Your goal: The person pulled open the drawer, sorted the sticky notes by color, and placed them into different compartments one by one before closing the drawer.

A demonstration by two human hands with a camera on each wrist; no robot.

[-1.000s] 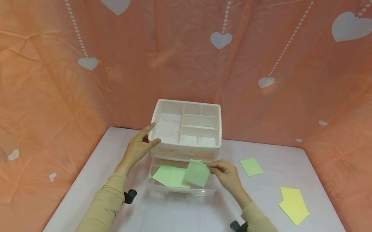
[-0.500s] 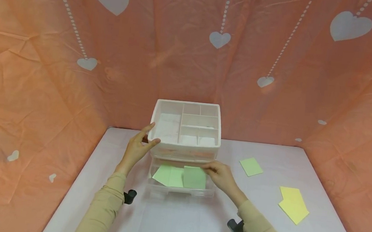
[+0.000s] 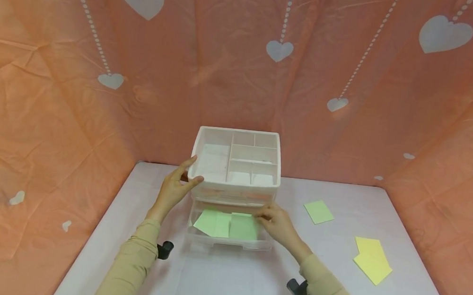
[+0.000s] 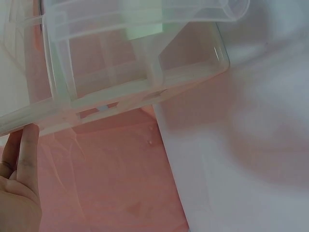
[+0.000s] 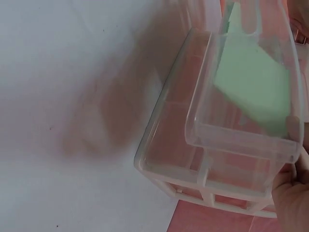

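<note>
Green notes (image 3: 212,223) between the hands (image 3: 172,191) (image 3: 276,223)

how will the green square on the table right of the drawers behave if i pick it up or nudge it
The green square looks thin, so it is probably light and may flex when lifted. Lying flat on the table, it would likely slide rather than tip when nudged.

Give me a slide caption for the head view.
Left hand on the organizer, right hand holding a green note in the open drawer.
</note>
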